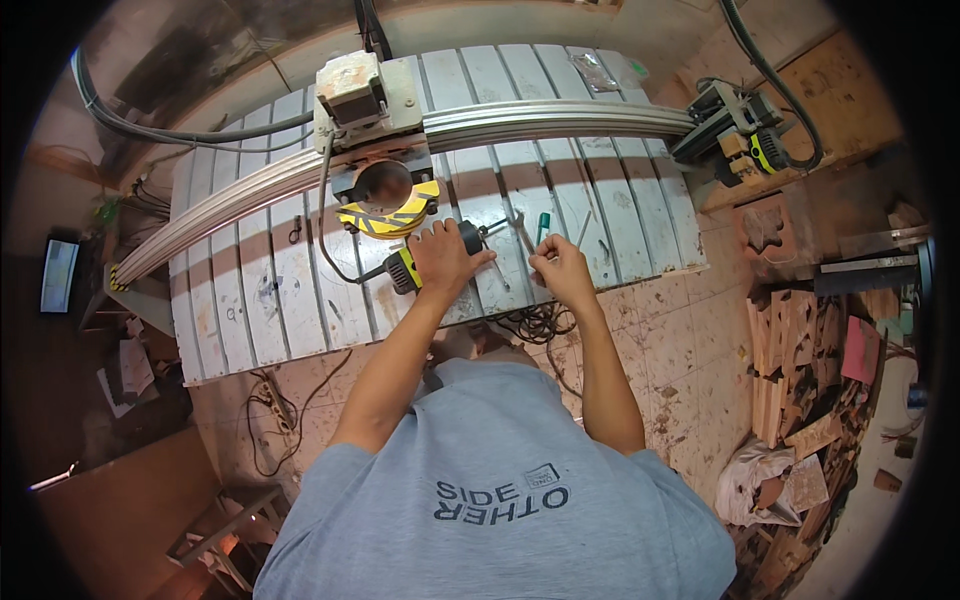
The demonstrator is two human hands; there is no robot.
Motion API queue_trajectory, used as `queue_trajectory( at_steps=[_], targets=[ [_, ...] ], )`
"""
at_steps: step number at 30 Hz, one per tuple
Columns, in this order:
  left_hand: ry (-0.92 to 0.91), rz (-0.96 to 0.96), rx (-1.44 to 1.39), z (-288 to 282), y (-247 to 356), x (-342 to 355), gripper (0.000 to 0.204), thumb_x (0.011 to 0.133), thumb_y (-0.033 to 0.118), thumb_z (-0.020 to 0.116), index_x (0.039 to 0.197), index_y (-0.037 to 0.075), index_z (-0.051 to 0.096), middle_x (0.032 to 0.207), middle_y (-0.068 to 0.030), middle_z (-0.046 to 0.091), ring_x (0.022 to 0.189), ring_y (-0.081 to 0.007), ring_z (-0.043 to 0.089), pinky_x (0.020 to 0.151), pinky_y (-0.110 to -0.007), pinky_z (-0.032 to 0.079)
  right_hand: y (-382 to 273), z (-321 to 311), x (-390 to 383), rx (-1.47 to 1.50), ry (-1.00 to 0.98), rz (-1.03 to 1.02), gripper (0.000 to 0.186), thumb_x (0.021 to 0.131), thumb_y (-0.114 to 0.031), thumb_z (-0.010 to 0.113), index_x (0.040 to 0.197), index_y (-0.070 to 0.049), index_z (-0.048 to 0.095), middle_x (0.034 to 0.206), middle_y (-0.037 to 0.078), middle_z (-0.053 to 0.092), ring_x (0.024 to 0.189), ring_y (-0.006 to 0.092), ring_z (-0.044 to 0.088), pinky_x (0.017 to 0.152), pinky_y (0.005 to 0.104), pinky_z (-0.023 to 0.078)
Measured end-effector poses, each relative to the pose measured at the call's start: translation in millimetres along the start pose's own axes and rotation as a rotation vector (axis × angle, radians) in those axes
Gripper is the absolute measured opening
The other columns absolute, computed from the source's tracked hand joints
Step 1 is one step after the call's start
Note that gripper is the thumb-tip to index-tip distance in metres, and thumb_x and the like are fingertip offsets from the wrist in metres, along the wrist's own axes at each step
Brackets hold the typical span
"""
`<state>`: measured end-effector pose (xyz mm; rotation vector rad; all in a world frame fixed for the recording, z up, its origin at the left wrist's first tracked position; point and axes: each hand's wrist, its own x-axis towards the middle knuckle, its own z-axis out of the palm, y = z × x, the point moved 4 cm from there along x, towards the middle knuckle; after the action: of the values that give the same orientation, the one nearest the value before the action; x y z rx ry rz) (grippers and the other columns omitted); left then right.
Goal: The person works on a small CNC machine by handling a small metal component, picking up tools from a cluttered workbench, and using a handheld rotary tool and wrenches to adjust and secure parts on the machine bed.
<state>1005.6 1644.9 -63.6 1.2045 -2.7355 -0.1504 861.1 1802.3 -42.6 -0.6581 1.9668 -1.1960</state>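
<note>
My left hand (447,257) lies wrapped over a black and lime-green power tool, a router or spindle motor (402,271), lying on its side on the slotted machine table (280,310). From its dark front end a thin shaft points to the right. My right hand (562,270) is just right of it, thumb and fingers pinched together; what is between them, if anything, is too small to name. A wrench (522,232) lies between the shaft and my right hand. Beyond my right fingers is a small green cylinder (543,222).
An aluminium gantry beam (560,115) crosses above the table. It carries a motor carriage (365,95) with a yellow-and-black ring clamp (400,215). Thin rods lie at the right. Coiled black cable (540,325) hangs at the front edge; wood offcuts (790,350) are stacked at the right.
</note>
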Motion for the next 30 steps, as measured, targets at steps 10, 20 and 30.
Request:
queue_trajectory(
  at_steps=[10,20,30],
  targets=[
    [-0.101,-0.042,-0.054,0,-1,2,0.079,0.060,0.072,0.077,0.098,0.005,0.063,0.095,-0.0090,0.066,0.092,-0.0260,0.062,0.084,-0.045,0.042,-38,27,11,-0.617,0.100,-0.289,0.019,0.088,-0.012,0.057,0.096,0.006,0.060,0.081,0.032,0.066,0.081,0.0511,0.065,0.075,0.0565,0.051],
    [-0.120,-0.046,-0.041,1,1,1,0.082,0.062,0.074,0.075,0.103,0.005,0.062,0.099,-0.0095,0.065,0.096,-0.0267,0.062,0.089,-0.046,0.041,-55,42,42,-0.919,0.092,-0.423,0.017,0.081,-0.010,0.060,0.077,0.005,0.067,0.073,0.025,0.068,0.074,0.0434,0.069,0.073,0.0502,0.055],
    [-0.038,-0.016,-0.042,1,-2,1,0.079,0.060,0.073,0.077,0.099,0.006,0.063,0.092,-0.0100,0.066,0.087,-0.0270,0.064,0.082,-0.043,0.042,-119,69,92,-1.196,-0.419,-0.040,0.017,0.075,-0.008,0.058,0.070,-0.004,0.074,0.062,0.011,0.071,0.061,0.0215,0.071,0.061,0.0363,0.057]
  ],
)
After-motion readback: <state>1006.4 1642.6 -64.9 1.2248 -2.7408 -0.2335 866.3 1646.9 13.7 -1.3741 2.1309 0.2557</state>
